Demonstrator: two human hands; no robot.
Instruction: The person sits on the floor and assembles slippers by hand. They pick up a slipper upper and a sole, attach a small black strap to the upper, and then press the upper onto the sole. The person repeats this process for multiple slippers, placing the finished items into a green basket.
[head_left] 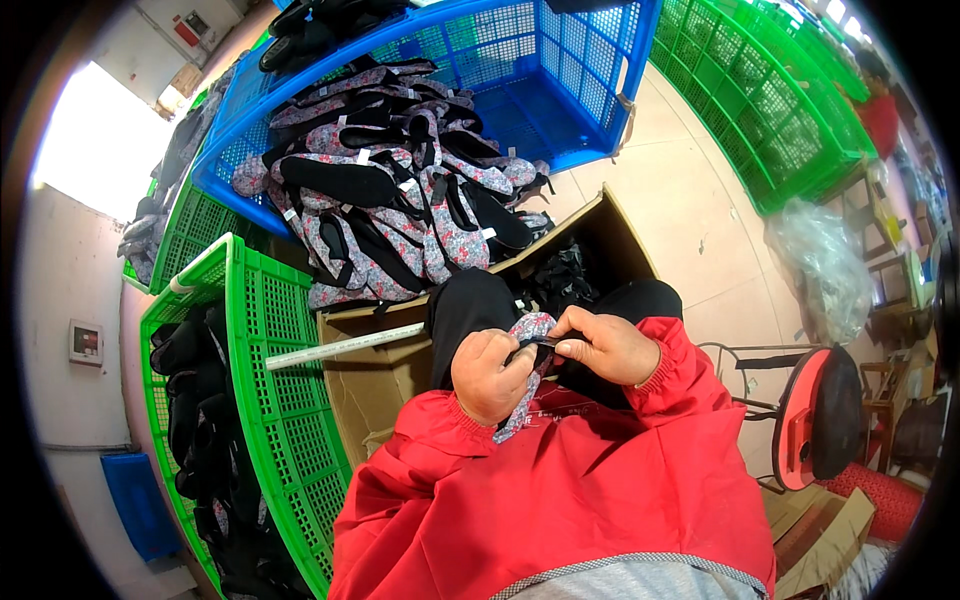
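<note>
Over my lap I hold a floral fabric shoe [517, 418], grey with red and pink flowers. My left hand [488, 377] is closed around it, fingers curled in. From the other side my right hand [606, 346] pinches a narrow black strap [541, 341] on the shoe between thumb and fingers. Much of the shoe is hidden behind my hands. Beyond my knees, a heap of similar floral shoes with black soles [400, 190] spills out of a blue crate [600, 115] lying on its side.
An open cardboard box [355, 395] with black scraps [560, 275] surrounds my knees; a pale pipe [345, 346] lies across it. A green crate of black shoes [285, 370] stands left. To the right are green crates [765, 120], a plastic bag [820, 265] and a red-and-black stool [815, 420].
</note>
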